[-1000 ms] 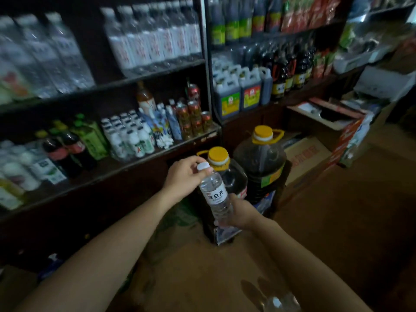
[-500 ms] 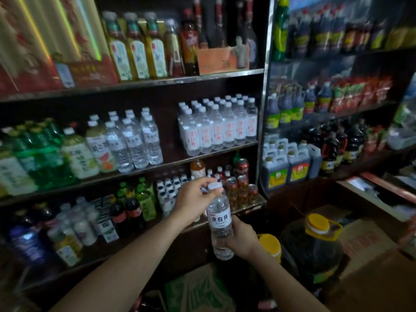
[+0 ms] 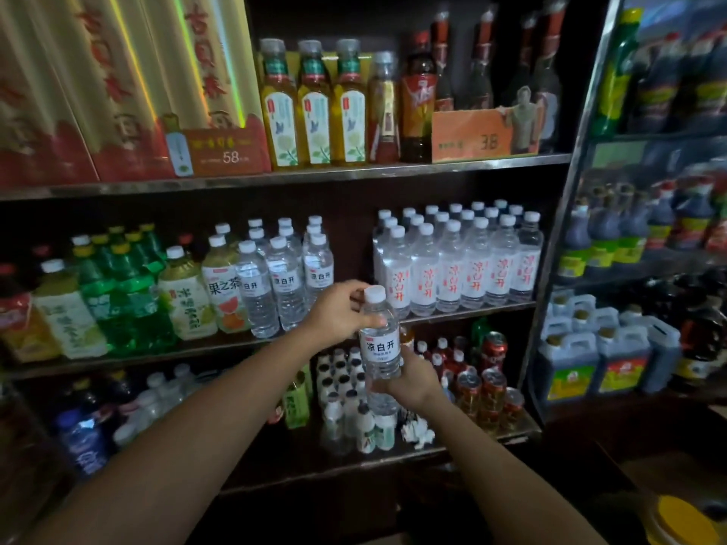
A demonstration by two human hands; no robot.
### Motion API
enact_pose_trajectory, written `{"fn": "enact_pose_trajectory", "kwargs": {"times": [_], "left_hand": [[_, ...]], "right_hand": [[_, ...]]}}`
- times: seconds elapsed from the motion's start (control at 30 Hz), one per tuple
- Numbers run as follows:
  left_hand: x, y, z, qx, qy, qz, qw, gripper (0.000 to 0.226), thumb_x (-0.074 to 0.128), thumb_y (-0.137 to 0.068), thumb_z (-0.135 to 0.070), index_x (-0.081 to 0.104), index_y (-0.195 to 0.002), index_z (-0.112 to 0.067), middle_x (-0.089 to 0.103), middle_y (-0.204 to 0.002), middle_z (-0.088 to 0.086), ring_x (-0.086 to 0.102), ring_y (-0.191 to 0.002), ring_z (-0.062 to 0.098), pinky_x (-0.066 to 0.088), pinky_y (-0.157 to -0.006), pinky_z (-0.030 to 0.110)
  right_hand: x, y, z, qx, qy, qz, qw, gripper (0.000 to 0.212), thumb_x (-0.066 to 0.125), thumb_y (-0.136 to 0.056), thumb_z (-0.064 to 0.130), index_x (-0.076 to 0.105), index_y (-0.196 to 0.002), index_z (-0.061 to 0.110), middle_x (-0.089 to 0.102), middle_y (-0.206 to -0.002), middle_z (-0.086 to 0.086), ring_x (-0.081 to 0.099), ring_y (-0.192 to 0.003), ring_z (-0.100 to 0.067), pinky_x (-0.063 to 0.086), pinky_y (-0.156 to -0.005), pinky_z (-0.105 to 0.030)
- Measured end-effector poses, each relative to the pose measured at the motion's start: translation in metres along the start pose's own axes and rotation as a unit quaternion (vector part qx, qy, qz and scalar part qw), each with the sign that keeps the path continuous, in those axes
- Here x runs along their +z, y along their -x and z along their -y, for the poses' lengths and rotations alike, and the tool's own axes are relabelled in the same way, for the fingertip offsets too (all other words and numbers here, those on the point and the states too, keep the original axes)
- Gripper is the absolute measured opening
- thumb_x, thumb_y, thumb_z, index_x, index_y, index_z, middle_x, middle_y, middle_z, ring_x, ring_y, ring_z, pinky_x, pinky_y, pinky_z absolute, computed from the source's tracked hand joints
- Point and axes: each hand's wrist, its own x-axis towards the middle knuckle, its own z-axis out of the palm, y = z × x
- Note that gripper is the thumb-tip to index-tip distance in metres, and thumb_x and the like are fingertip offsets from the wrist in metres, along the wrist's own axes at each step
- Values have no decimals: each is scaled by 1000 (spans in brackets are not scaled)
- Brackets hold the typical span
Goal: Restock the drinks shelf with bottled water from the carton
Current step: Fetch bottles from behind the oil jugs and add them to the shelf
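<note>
Small shop: stocked drink shelves [image 3: 275, 182], price cards [image 3: 484, 137].

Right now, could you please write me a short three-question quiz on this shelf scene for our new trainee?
1. True or false: both hands hold the water bottle.
2. Which hand grips the bottle near its cap? A) left hand B) right hand
3. Fill in: the matching black-label water bottles stand on the ______ shelf.

Key: 1 true; 2 A; 3 middle.
</note>
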Motion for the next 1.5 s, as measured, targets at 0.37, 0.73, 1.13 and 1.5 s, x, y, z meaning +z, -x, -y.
{"fn": "enact_pose_trajectory", "kwargs": {"times": [0.37, 0.73, 1.13, 1.5], "left_hand": [[-61, -137, 8, 52, -346, -19, 937, 60, 78, -68, -50, 54, -119, -28, 65, -108, -3, 60, -98, 18, 50, -84, 38], [-71, -220, 34, 38, -519, 3, 854, 53, 72, -72, -52, 50, -109, -20, 66, -103, 3, 56, -101, 25, 31, -94, 35], [-88, -282, 61, -2, -455, -11, 891, 47, 81, -69, -33, 53, -104, -18, 62, -106, 5, 58, -92, 24, 39, -68, 29], [-98, -305, 78, 1, -395, -40, 918, 32, 63, -88, -22, 61, -118, -12, 56, -124, 11, 53, -115, 28, 44, -99, 37]], "right_hand": [[3, -152, 38, -36, 1, -48, 998, 52, 79, -73, 29, 55, -115, 10, 69, -108, -8, 64, -100, -27, 53, -81, -35], [32, -240, 39, -14, -69, -76, 995, 45, 73, -78, 29, 37, -100, 14, 66, -106, -11, 63, -97, -31, 42, -69, -28], [54, -306, 50, -23, -74, -130, 988, 50, 73, -80, 25, 47, -118, 8, 51, -119, -14, 56, -105, -32, 45, -85, -35], [57, -333, 61, -6, -107, -138, 985, 51, 76, -76, 19, 46, -117, 10, 51, -120, -16, 58, -105, -32, 49, -90, -37]]}}
